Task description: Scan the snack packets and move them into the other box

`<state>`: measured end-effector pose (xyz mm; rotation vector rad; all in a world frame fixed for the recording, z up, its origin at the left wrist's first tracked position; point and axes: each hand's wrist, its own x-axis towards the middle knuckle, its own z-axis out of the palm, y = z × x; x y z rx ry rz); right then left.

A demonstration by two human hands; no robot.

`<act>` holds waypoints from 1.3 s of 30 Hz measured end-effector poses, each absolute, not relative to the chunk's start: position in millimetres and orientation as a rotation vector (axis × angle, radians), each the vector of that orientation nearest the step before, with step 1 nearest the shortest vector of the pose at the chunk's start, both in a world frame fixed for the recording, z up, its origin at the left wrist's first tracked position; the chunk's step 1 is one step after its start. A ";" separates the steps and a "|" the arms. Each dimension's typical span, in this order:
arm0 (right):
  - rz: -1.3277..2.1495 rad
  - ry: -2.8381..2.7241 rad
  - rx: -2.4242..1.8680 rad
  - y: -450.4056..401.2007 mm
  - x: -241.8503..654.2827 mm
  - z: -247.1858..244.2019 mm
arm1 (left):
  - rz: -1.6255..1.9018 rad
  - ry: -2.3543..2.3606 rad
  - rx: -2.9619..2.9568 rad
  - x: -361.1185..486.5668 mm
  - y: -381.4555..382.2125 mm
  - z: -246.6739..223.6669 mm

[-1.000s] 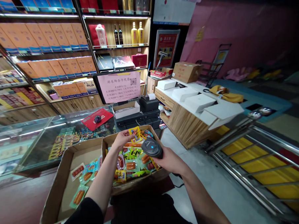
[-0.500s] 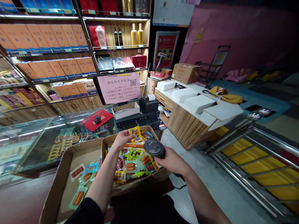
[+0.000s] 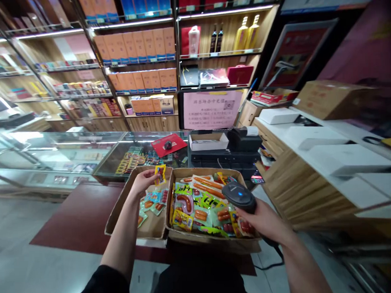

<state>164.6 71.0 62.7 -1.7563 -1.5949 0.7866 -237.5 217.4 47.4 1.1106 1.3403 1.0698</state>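
Note:
My left hand (image 3: 145,181) pinches a small yellow snack packet (image 3: 160,174) above the far part of the left cardboard box (image 3: 120,214). Several sausage packets (image 3: 148,204) lie inside that box. In my right hand (image 3: 263,217) is a black handheld barcode scanner (image 3: 238,196) with a blue light on its top. It hovers over the right side of the second cardboard box (image 3: 202,237), which is full of wrapped sausages (image 3: 201,214) and green and yellow snack packets. A black cable (image 3: 273,264) hangs below my right hand.
Behind the boxes stand a glass display counter (image 3: 115,167), a red envelope (image 3: 176,144) with a dark round object on it, a small white box (image 3: 208,141) and a monitor (image 3: 210,109) bearing a pink paper sign. White boxes (image 3: 341,157) sit on a wooden cabinet at right.
My left hand has carried the yellow packet from the right box leftward to over the left box. The scanner stays over the right box, its blue light now visible. The view has turned left.

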 end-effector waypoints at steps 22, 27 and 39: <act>0.784 -1.491 -1.818 50.8 169.8 77.2 | 0.770 1.169 1.268 -121.6 215.6 39.8; 0.782 -1.414 -1.876 34.1 168.0 85.4 | 0.586 0.978 1.390 -60.5 206.7 26.9; 0.686 -1.366 -1.877 14.9 173.7 79.8 | -0.108 0.939 2.485 -5.7 143.2 26.4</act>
